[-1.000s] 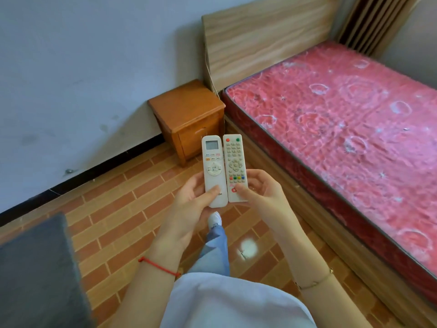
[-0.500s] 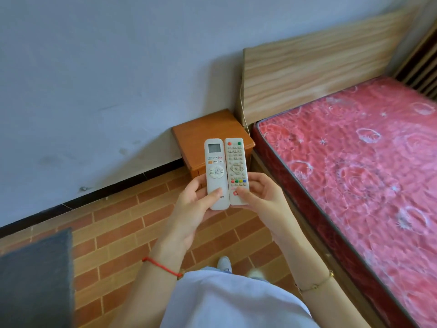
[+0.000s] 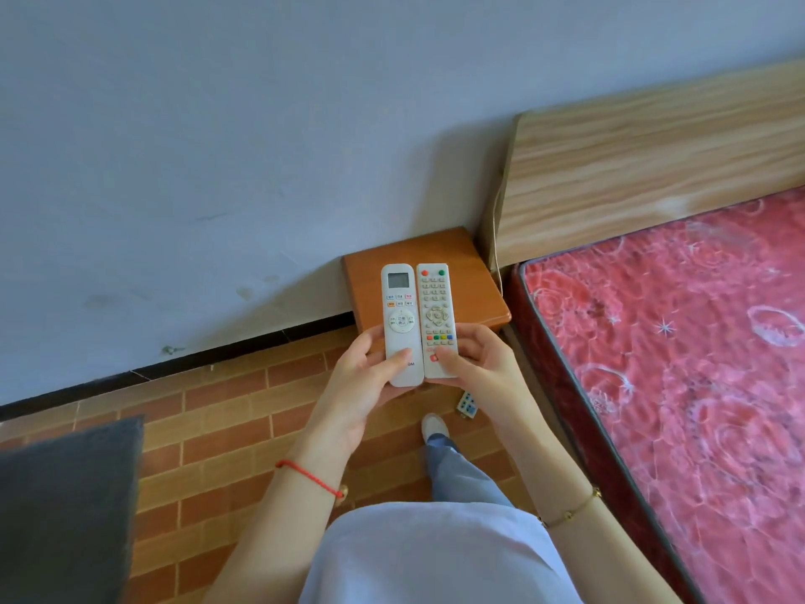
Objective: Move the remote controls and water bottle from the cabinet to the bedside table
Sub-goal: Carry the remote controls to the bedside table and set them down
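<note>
Above the orange wooden bedside table (image 3: 475, 272), at 12 o'clock: left hand (image 3: 361, 385) grips white screen remote (image 3: 401, 324), right hand (image 3: 483, 368) grips white keypad remote (image 3: 437, 320); side by side, thumbs pinning, likely for joint set-down. Bottle unseen.

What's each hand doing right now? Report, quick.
Left hand: closed, holding the white remote with the display.
Right hand: closed, holding the remote with coloured buttons.

I see the small orange-brown wooden bench (image 3: 472, 279) top bare, hemmed by the pale grey wall (image 3: 218, 146) behind and the light wooden headboard (image 3: 653, 176) at right.
</note>
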The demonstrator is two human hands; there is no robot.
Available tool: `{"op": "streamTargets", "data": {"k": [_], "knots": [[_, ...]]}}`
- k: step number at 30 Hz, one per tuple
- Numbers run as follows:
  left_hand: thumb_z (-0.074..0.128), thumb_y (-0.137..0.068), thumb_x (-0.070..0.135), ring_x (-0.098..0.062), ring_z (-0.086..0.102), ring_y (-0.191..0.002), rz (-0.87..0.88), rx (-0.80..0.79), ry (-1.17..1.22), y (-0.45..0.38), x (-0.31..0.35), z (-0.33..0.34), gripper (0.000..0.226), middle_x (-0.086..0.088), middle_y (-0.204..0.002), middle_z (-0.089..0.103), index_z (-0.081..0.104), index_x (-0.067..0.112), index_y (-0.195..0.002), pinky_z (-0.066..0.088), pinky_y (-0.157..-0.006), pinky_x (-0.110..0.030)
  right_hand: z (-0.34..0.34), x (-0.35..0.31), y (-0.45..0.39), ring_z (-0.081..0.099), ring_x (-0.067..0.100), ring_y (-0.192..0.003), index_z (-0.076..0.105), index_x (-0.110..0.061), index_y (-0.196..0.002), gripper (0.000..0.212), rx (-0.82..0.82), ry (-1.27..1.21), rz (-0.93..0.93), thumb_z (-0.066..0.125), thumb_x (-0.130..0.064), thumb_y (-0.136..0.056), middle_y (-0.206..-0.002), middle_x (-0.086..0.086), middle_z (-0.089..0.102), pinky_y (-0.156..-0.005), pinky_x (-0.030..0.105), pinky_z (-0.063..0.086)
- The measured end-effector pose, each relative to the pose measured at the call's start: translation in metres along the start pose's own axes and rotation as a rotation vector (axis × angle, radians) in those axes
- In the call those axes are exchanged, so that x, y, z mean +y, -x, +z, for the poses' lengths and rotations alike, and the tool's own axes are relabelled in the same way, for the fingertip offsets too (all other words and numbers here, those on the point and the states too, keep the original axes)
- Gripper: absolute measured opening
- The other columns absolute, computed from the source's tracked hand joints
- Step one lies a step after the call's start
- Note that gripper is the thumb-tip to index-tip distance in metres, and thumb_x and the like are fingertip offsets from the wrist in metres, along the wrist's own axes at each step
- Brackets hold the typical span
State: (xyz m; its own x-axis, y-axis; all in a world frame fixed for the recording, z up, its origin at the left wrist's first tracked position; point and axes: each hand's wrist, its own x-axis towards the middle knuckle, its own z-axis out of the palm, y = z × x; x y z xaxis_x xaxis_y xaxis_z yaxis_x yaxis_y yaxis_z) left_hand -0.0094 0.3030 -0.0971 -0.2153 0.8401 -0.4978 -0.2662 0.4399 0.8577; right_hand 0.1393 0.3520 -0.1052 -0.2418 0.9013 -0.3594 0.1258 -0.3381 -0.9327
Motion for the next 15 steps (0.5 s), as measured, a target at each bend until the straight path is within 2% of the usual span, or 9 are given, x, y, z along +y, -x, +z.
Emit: {"op": "streamTargets", "data": {"k": [5, 12, 15], "knots": [[0.066, -0.09, 0.015, -0.021, 0.068, -0.108, -0.043, 0.088, 0.088, -0.078, 0.025, 0.012, 0.045, 0.002, -0.121, 0.069, 0.052, 0.029, -0.131, 0.06, -0.086, -0.04, -0.008, -0.024, -0.091, 0.069, 0.012, -0.098, 0.053, -0.019, -0.118, 0.033, -0.067, 0.103, 0.013, 0.068, -0.02, -0.088, -0.115, -0.001, 0.067, -0.07, 0.024, 0.06], [0.067, -0.089, 0.014, -0.023, 0.065, -0.113, -0.088, 0.196, 0.158, -0.192, 0.038, 0.014, 0.046, -0.002, -0.128, 0.064, 0.048, 0.03, -0.129, 0.059, -0.088, -0.041, 0.0, -0.026, -0.221, 0.069, 0.013, -0.1, 0.048, -0.017, -0.128, 0.042, -0.147, 0.229, 0.085, 0.066, -0.021, -0.089, -0.12, 0.0, 0.065, -0.074, 0.025, 0.06], [0.067, -0.089, 0.012, -0.025, 0.062, -0.118, -0.119, 0.223, 0.188, -0.239, 0.033, 0.005, 0.049, -0.004, -0.133, 0.062, 0.048, 0.024, -0.133, 0.054, -0.096, -0.046, 0.012, -0.014, -0.272, 0.068, 0.016, -0.102, 0.048, -0.016, -0.127, 0.042, -0.172, 0.227, 0.151, 0.065, -0.018, -0.09, -0.122, 0.005, 0.065, -0.076, 0.029, 0.061]]}}
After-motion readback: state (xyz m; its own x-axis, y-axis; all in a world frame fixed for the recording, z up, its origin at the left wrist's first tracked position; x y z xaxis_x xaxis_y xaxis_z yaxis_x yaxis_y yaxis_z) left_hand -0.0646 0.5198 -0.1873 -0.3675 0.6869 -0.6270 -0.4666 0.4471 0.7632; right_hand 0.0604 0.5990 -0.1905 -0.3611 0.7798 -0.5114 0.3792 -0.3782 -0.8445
